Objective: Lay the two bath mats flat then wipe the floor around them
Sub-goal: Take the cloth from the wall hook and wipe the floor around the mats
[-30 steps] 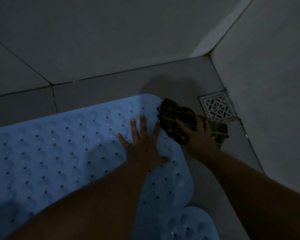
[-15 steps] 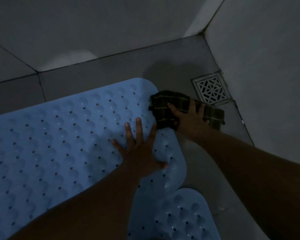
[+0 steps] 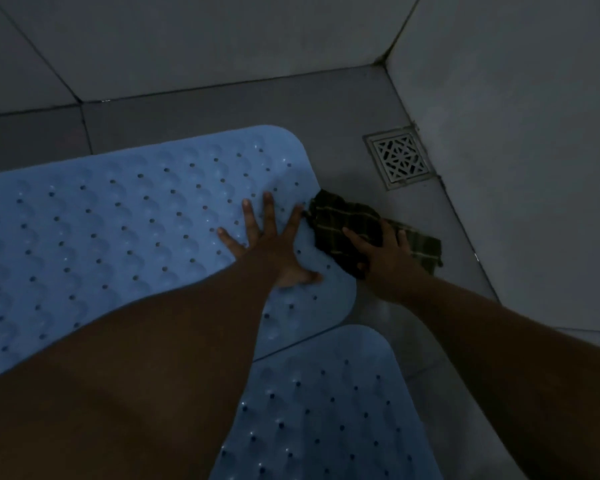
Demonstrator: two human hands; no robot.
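Left hand (image 3: 274, 247), fingers splayed flat, presses the upper blue bath mat (image 3: 118, 237) near its rounded corner, apparently pinning it so it won't slide, while the right hand (image 3: 383, 263) grips a dark plaid cloth (image 3: 347, 226) just right of it, wiping floor tile (image 3: 343, 109) btwn mat and drain grate (image 3: 399, 161). That mat's long axis runs leftward from the hand; 2nd mat (image 3: 326, 410) lies flat below the wrists, w/ its rounded corner pointing up toward them.

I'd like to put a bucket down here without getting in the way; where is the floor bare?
Bare floor runs between the upper mat and the back wall. A narrow strip lies right of the lower mat along the right-hand wall. It is crowded by the floor drain, where the right hand presses the checked cloth and the left hand rests.
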